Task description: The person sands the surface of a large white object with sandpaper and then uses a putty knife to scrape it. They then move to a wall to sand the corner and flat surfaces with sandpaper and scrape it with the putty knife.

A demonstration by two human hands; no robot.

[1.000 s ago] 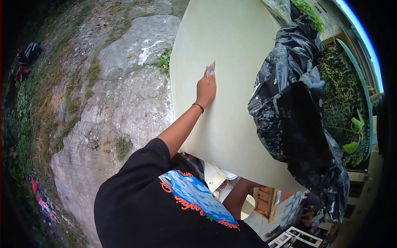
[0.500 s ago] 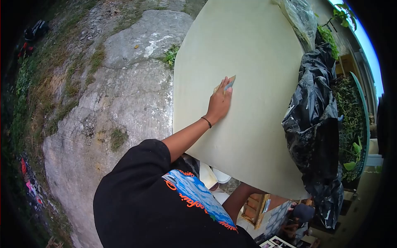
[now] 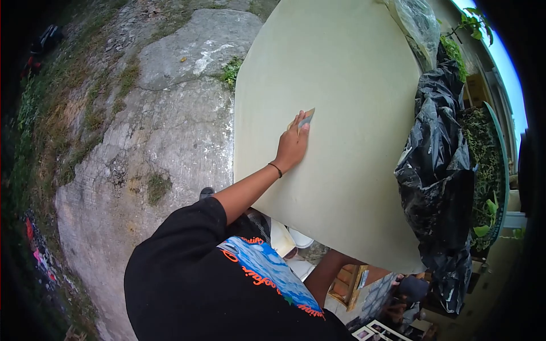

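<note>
Fingers together, my left hand (image 3: 292, 146) presses a small tan and grey folded sheet (image 3: 307, 117) against a large pale panel (image 3: 352, 136). It lies left of the panel's middle, with the back of the hand showing and a dark band at the wrist. A bare forearm, apparently my right, passes below the panel's lower edge; my right hand is out of sight.
Crumpled black plastic (image 3: 435, 170) runs along the panel's right edge, with clear plastic (image 3: 418, 31) above it. Rough concrete (image 3: 148, 136) lies to the left. At lower right are a wooden frame (image 3: 346, 284) and a person in a dark cap (image 3: 412, 288).
My left hand and the folded sheet have shifted slightly left and down over the panel. The view has moved a little, and a dark rounded object now shows beside my left sleeve.
</note>
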